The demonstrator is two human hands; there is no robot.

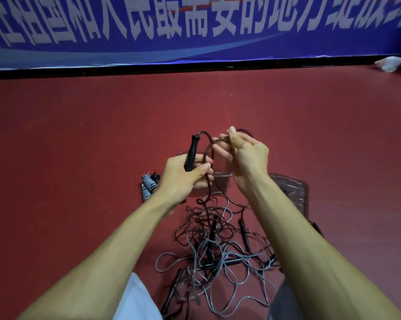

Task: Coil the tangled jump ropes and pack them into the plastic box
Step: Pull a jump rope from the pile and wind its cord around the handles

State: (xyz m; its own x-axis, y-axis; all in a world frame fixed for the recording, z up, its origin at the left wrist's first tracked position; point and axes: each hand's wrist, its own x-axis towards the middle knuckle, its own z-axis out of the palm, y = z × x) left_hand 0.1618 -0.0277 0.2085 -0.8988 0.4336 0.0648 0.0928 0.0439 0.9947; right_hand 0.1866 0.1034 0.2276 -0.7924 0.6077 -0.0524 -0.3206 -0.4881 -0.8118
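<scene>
1. While the pile of tangled jump ropes (218, 250) lies on the red floor (79, 146) at lower centre of the frame, one dark rope is held above it. The step in hand is judged to be forming its first loops.
2. Left hand (183, 179): fingers and thumb curled round the black handle (192, 151), which stands nearly upright and is ribbed toward its top.
3. Right hand (245, 158): thumb and fingertips pinch the dark cord (209, 185) at the top of a loop, just right of the handle.
4. The cord runs down from the hands into the pile, so it is not free.
5. Plastic box (221, 181): clear, thin-walled, on the floor behind the hands at centre frame. Its contents cannot be made out. A clear ribbed lid (291, 192) lies to its right.
6. A grey coiled bundle (148, 183) lies left of the box, beside the left wrist.
7. Materials: cords thin, glossy, grey or dark reddish-brown. Handles slim, matt black.
8. Next move, in my judgement: draw more cord out of the tangle and lay each loop against the handle. Snagging on the grey cords looks likely.
</scene>
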